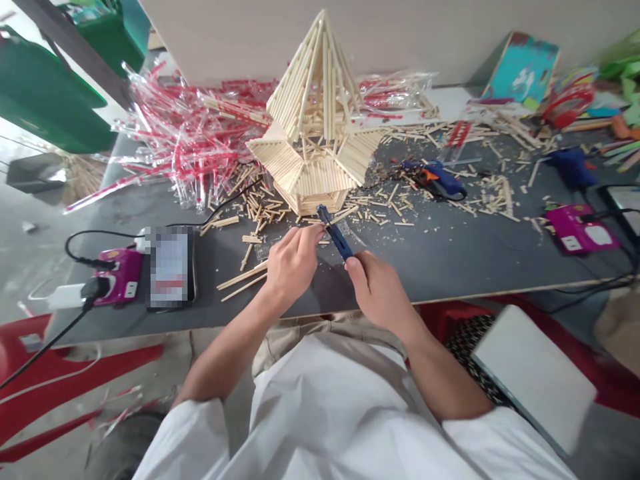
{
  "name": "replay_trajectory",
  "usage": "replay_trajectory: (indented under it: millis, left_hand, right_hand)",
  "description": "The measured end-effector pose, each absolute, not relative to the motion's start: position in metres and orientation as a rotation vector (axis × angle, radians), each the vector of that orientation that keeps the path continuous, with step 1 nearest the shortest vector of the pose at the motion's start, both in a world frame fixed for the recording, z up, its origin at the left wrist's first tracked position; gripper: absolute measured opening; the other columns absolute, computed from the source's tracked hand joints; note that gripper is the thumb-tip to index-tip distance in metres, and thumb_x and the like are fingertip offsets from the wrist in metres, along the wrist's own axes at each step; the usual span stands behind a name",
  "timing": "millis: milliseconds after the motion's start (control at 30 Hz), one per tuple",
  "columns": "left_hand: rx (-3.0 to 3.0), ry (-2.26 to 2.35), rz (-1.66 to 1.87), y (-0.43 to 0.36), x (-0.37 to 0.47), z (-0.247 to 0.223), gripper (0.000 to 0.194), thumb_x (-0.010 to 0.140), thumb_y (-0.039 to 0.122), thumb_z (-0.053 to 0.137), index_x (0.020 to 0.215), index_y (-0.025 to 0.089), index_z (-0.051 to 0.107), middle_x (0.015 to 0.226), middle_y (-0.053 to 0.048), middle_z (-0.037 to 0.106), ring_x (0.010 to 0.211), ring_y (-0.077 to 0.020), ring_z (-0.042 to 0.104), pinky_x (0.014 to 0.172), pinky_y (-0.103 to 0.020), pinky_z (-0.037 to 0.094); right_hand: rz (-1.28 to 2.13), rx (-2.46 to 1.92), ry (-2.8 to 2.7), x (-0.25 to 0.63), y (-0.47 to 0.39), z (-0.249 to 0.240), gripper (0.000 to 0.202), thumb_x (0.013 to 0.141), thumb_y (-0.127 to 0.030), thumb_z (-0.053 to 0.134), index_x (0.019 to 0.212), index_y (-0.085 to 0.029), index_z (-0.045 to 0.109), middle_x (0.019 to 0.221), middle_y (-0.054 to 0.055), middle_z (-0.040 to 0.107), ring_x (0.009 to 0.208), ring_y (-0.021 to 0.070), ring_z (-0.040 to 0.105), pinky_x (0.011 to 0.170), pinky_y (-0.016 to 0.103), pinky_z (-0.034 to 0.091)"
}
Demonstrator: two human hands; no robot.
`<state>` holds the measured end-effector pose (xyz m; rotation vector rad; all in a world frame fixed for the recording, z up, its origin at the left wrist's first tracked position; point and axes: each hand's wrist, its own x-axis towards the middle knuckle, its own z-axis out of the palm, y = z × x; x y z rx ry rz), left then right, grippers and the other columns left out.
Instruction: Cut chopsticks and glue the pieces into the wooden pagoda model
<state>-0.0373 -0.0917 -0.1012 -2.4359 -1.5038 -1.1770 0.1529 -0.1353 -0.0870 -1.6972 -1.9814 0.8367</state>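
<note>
My right hand (377, 287) is closed around the handle of a dark blue cutting tool (340, 241), whose head points up and left. Beside the tool's head, my left hand (295, 260) pinches something too small to make out, perhaps a stick end. Just beyond both hands stands a model built of pale wooden sticks (320, 167), with a pointed roof and flared panels. Two long loose sticks (243, 287) lie to the left of my left hand. Short cut pieces (260, 207) are scattered round the model's base.
Red and clear plastic wrappers (185, 133) heap at the back left. A phone (171, 267) lies beside a purple power strip (117, 275). To the right are a blue glue gun (440, 179), a second one (573, 167) and another purple power strip (580, 230). Black cables cross the table (450, 260).
</note>
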Motion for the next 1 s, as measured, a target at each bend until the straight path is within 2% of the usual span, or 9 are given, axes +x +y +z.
replay_trajectory:
  millis: [133, 267, 467, 600, 733, 800, 933, 1000]
  left_hand:
    - [-2.496, -1.479, -1.129, -0.087, -0.036, -0.096, 0.014, 0.106, 0.018, 0.049, 0.112, 0.016, 0.062, 0.107, -0.008, 0.079, 0.097, -0.0191, 0.075, 0.080, -0.027, 0.057]
    - [-2.561, -1.553, -1.025, -0.086, -0.036, -0.095, 0.017, 0.107, 0.018, 0.045, 0.114, 0.017, 0.061, 0.110, -0.009, 0.078, 0.104, -0.0205, 0.075, 0.085, -0.028, 0.058]
    - [-2.590, -1.636, -0.986, -0.091, -0.040, -0.098, 0.014, 0.104, 0.015, 0.047, 0.112, 0.018, 0.059, 0.110, -0.009, 0.078, 0.101, -0.0214, 0.075, 0.084, -0.031, 0.059]
    - [-2.628, -1.664, -0.973, -0.098, -0.043, -0.096, 0.023, 0.100, 0.008, 0.047, 0.116, 0.020, 0.058, 0.113, -0.007, 0.078, 0.105, -0.0190, 0.074, 0.087, -0.029, 0.058]
    - [-2.603, -1.717, -0.927, -0.103, -0.046, -0.097, 0.018, 0.102, 0.013, 0.047, 0.113, 0.020, 0.059, 0.107, -0.006, 0.078, 0.099, -0.0188, 0.075, 0.082, -0.027, 0.056]
    - [-2.573, -1.725, -0.940, -0.103, -0.048, -0.099, 0.014, 0.105, 0.019, 0.048, 0.111, 0.020, 0.061, 0.103, -0.005, 0.078, 0.095, -0.0189, 0.075, 0.079, -0.027, 0.055]
    - [-2.543, -1.669, -0.964, -0.102, -0.051, -0.098, 0.013, 0.106, 0.024, 0.050, 0.109, 0.020, 0.062, 0.099, -0.005, 0.077, 0.093, -0.0180, 0.074, 0.079, -0.026, 0.052]
    - [-2.546, -1.657, -0.942, -0.099, -0.053, -0.095, 0.015, 0.106, 0.025, 0.049, 0.109, 0.020, 0.063, 0.097, -0.005, 0.076, 0.092, -0.0176, 0.073, 0.078, -0.026, 0.051]
  right_hand:
    - [0.808, -1.736, -1.999, 0.153, -0.134, -0.087, 0.062, 0.108, -0.056, 0.015, 0.093, -0.017, 0.061, 0.093, 0.013, 0.067, 0.088, 0.0262, 0.065, 0.077, 0.035, 0.040]
    - [0.783, -1.813, -2.053, 0.152, -0.130, -0.082, 0.055, 0.110, -0.047, 0.018, 0.093, -0.017, 0.061, 0.096, 0.013, 0.070, 0.088, 0.0249, 0.067, 0.075, 0.033, 0.039]
    - [0.746, -1.925, -2.154, 0.150, -0.132, -0.081, 0.056, 0.111, -0.040, 0.016, 0.094, -0.018, 0.064, 0.095, 0.011, 0.073, 0.087, 0.0249, 0.070, 0.072, 0.033, 0.036]
    - [0.679, -2.019, -2.216, 0.153, -0.140, -0.084, 0.056, 0.111, -0.041, 0.016, 0.088, -0.021, 0.063, 0.087, 0.007, 0.074, 0.078, 0.0242, 0.070, 0.064, 0.034, 0.028]
    - [0.562, -2.038, -2.292, 0.160, -0.147, -0.082, 0.051, 0.111, -0.041, 0.022, 0.089, -0.020, 0.063, 0.092, 0.006, 0.075, 0.080, 0.0243, 0.070, 0.062, 0.034, 0.027]
    - [0.433, -2.062, -2.291, 0.163, -0.149, -0.082, 0.047, 0.111, -0.043, 0.027, 0.092, -0.018, 0.063, 0.094, 0.008, 0.074, 0.087, 0.0256, 0.069, 0.065, 0.035, 0.031]
    - [0.124, -2.042, -2.295, 0.159, -0.150, -0.090, 0.050, 0.108, -0.053, 0.034, 0.098, -0.014, 0.064, 0.097, 0.012, 0.068, 0.100, 0.0314, 0.062, 0.082, 0.040, 0.040]
    - [0.010, -2.053, -2.298, 0.153, -0.150, -0.095, 0.054, 0.106, -0.055, 0.036, 0.109, -0.009, 0.065, 0.104, 0.016, 0.066, 0.100, 0.0342, 0.060, 0.087, 0.044, 0.041]
